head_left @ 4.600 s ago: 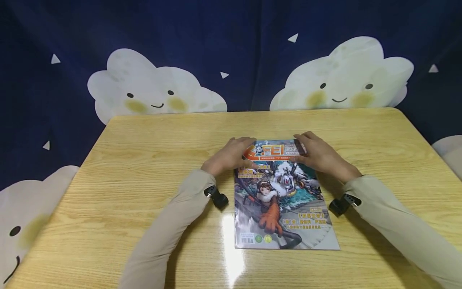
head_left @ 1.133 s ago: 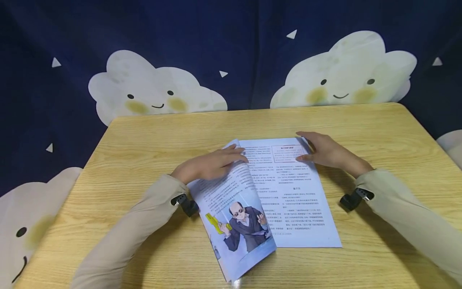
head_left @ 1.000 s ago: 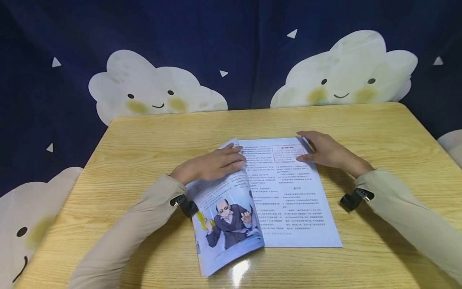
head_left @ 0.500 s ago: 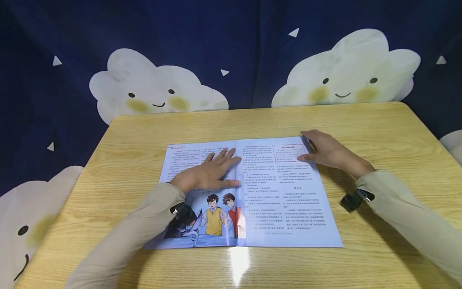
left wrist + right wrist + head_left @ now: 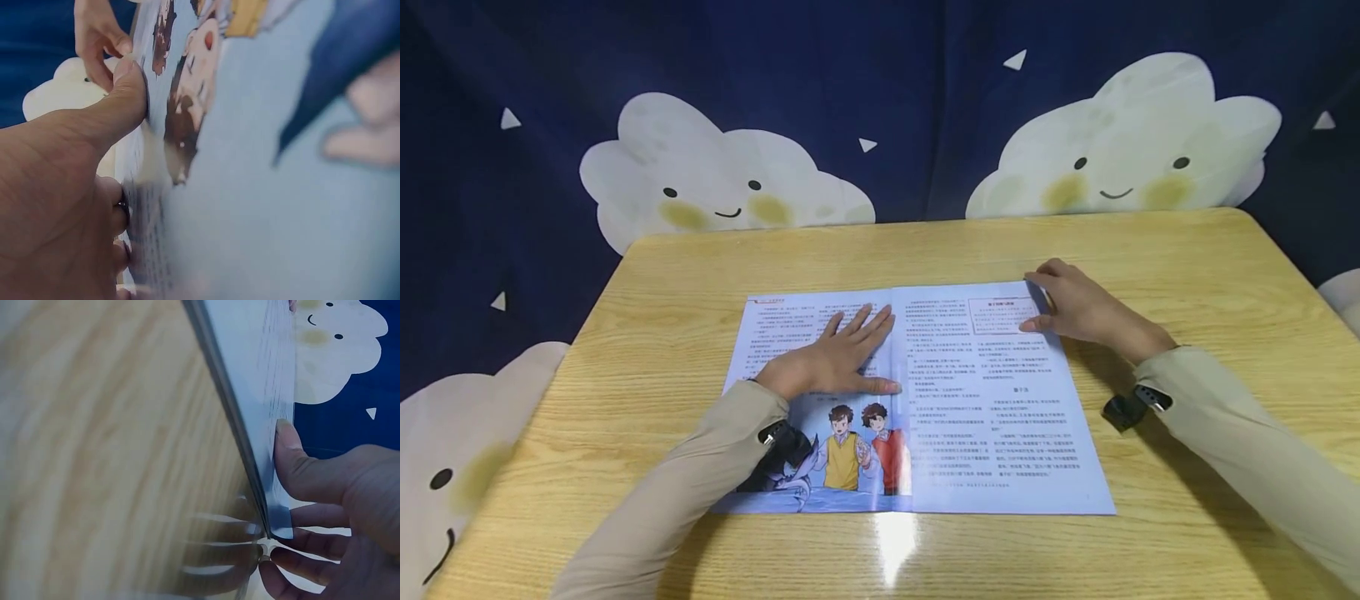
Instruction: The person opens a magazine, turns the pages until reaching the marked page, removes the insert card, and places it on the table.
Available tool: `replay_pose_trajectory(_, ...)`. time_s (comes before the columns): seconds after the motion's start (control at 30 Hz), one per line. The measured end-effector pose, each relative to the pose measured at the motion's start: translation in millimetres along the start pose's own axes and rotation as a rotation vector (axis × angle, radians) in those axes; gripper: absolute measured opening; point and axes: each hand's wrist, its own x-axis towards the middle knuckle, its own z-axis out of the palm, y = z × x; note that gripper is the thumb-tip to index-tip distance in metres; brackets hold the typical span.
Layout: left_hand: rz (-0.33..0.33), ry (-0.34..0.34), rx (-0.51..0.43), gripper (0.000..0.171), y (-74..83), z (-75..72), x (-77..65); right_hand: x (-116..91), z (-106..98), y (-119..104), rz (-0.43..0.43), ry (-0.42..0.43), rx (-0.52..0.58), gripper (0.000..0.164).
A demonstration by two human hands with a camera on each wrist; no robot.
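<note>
An open magazine (image 5: 1000,417) lies flat on the wooden table, its left page bearing a drawing of two figures and its right page mostly text. My left hand (image 5: 823,362) rests spread on the left page, fingertips and thumb near the centre fold. In the left wrist view the thumb of the left hand (image 5: 69,150) presses along the paper. At the far right corner, my right hand (image 5: 1086,312) holds the magazine, thumb on the page and fingers at the edge. The right wrist view shows the right hand (image 5: 350,494) at that corner beside the stacked pages.
The wooden table (image 5: 625,350) spreads out around the magazine, with a glare spot in front of it. A dark blue curtain (image 5: 925,100) with printed clouds hangs behind. Small black devices sit on both wrists.
The magazine was closed, cover up; it was then opened and the left pages came down flat to the left. The left hand spread onto them, while the right hand stayed at the far right corner.
</note>
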Motion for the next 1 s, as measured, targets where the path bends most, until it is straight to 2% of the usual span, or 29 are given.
replay_pose_trajectory(0.23, 0.008, 0.005, -0.006, 0.101, -1.5, -1.3, 0.7, -0.5, -3.3, -1.7, -0.002, 0.009, -0.019, 0.072)
replay_pose_trajectory(1.0, -0.002, 0.004, 0.014, 0.095, 6.0, 0.0, -1.6, -6.6, 0.4, 0.5, -0.031, 0.032, -0.061, 0.072)
